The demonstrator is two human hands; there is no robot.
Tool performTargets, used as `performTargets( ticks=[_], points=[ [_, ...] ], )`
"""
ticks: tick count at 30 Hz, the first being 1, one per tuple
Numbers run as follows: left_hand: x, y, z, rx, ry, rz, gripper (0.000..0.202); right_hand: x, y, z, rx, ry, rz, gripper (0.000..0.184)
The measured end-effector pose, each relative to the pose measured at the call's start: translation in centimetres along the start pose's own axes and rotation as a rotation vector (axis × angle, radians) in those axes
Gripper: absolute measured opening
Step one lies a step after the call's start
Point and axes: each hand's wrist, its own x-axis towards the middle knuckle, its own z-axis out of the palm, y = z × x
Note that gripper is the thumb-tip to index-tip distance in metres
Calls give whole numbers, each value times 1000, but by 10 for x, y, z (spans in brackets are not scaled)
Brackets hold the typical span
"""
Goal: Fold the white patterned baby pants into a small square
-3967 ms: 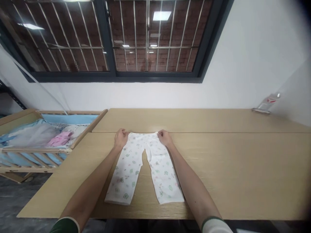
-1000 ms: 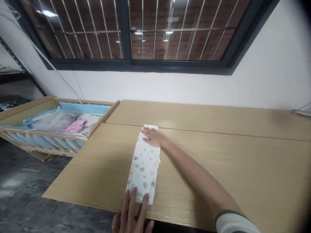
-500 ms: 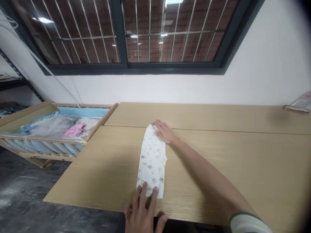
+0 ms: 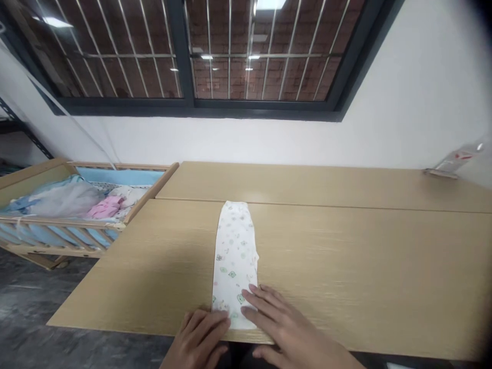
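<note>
Left hand (image 4: 198, 339), fingers bunched, and right hand (image 4: 280, 324), fingers loosely spread, rested on white printed garment (image 4: 234, 251) near front edge of table (image 4: 353, 261), probably so cloth is held flat; pinch by left cannot be told. Garment laid lengthwise, front edge to table seam (image 4: 369, 207).

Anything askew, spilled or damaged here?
No spill or damage visible. The printed garment lies flat, but a small point juts from its right edge, breaking the otherwise smooth outline. The pink cloth in the crib lies crumpled.
</note>
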Motion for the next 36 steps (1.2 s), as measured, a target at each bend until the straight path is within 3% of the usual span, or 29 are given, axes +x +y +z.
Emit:
performTargets(
  ticks=[3,5,9,12,15,19,23,28,32,36],
  points=[
    [-2,-3,-5,-119,-38,86,29,-8,-14,4,-29,49,-4,42],
    [1,-2,-10,-226,-76,72,29,-9,-21,0,11,96,-2,37],
    [21,-4,-22,-447,-61,-39,24,-5,-24,-20,172,158,109,26],
    [51,-15,-31,-489,4,-200,17,5,-11,-36,277,222,198,24],
    [91,-38,-33,-456,37,-358,17,26,10,-52,338,316,232,32],
    [147,-78,-20,-414,42,-456,24,70,56,-66,348,472,219,37],
    [190,-113,11,-387,-41,-573,23,121,115,-65,446,585,247,36],
    [214,-139,52,-308,-116,-639,23,166,170,-49,537,716,393,30],
    [216,-137,62,-198,-149,-645,24,178,187,-40,449,683,448,25],
    [189,-97,53,-78,-169,-591,36,167,174,-46,228,700,393,34]
  ],
)
